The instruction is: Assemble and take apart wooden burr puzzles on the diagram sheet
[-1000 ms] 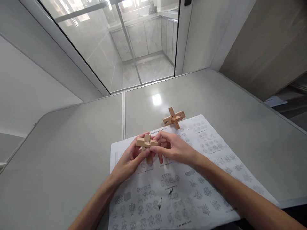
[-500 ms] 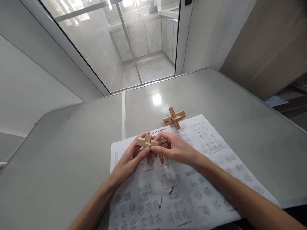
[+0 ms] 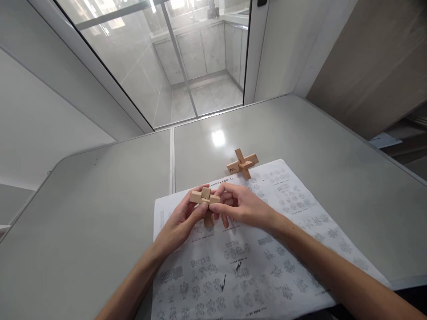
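Between my two hands is a light wooden interlocking puzzle [image 3: 206,195], its bars crossing one another. My left hand [image 3: 182,218] grips it from the left, thumb pressed on the near side. From the right, my right hand [image 3: 240,205] pinches it with thumb and index finger, the other fingers curled below. Both hands are over a printed instruction sheet [image 3: 243,284] with rows of small puzzle diagrams. Fingers hide parts of the held puzzle's underside and back.
A second wooden cross-shaped puzzle [image 3: 245,165] with dark marks stands beyond the sheet's far edge. The grey table [image 3: 110,213] has a pale seam strip [image 3: 172,160]. Behind it is a glass sliding door [image 3: 200,58]; a brown panel [image 3: 370,58] rises at the right.
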Demonstrator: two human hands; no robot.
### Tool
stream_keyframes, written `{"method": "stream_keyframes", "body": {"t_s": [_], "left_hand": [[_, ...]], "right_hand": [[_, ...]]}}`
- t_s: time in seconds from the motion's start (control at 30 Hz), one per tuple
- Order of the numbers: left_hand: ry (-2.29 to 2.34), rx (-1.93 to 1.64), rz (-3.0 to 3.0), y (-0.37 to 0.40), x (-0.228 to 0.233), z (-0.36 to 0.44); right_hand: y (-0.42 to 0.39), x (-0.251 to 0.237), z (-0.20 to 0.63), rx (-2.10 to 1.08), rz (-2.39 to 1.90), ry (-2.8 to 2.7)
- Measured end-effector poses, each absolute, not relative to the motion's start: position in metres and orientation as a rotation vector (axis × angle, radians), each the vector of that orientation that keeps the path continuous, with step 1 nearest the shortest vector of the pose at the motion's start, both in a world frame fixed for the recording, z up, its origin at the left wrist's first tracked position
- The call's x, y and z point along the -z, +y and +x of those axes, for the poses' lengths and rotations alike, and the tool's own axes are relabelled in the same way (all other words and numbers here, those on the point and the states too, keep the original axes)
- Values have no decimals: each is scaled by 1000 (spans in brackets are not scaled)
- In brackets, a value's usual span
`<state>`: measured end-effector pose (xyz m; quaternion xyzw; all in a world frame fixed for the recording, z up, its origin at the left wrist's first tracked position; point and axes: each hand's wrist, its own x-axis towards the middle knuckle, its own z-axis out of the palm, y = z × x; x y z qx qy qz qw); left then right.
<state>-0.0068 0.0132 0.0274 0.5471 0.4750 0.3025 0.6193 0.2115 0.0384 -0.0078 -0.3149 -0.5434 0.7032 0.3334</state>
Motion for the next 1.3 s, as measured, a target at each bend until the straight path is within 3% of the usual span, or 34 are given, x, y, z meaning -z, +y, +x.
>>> {"method": "stream_keyframes", "body": {"t_s": [1.3], "left_hand": [[1154, -747, 1212, 14, -24, -6]], "right_hand": [[38, 11, 209, -1727, -876, -1487]]}}
